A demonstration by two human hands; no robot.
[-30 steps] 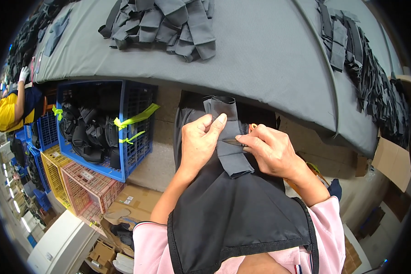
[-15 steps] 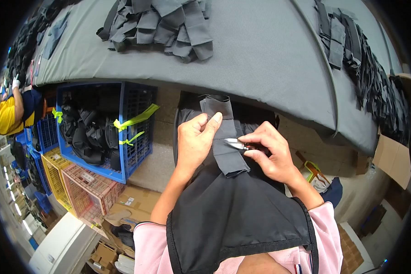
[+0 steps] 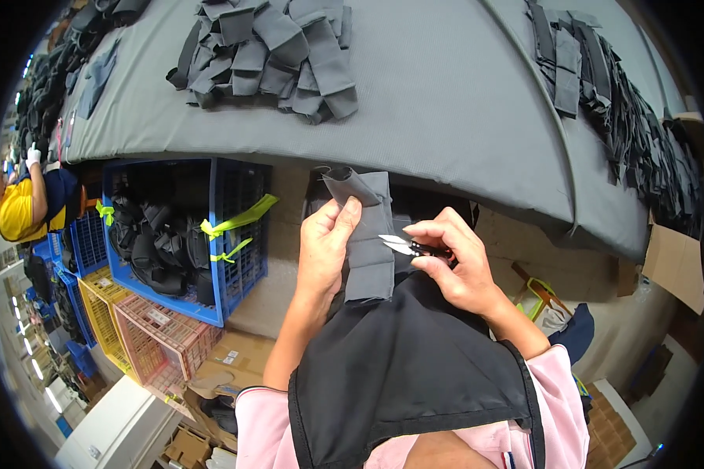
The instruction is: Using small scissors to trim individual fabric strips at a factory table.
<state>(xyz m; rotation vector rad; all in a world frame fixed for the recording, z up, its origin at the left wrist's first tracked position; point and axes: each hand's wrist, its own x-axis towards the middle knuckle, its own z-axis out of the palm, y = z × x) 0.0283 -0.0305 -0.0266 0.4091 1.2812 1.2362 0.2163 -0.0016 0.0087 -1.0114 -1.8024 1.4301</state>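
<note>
My left hand (image 3: 326, 238) pinches a dark grey folded fabric strip (image 3: 370, 262) between thumb and fingers. The strip's top end curls over, and its lower end hangs above my black apron (image 3: 399, 352). In my right hand (image 3: 457, 262) is a pair of small thread snips (image 3: 401, 245) with short silver blades and a black handle. Their blades are parted and point left, close to the strip's right edge; whether they touch the fabric I cannot tell. My right fingers are wrapped around the handle.
Ahead is a table covered in grey cloth (image 3: 438, 102), with a pile of grey fabric pieces (image 3: 270, 59) and dark strips (image 3: 602, 94) at the right. A blue crate (image 3: 217, 234) of black items stands left, near pink (image 3: 160, 332) and yellow crates. A person in yellow (image 3: 27, 207) works far left.
The strip has shifted left with my left hand, and its top end now folds over. The snips have come away from the middle of the strip, with their blades spread apart.
</note>
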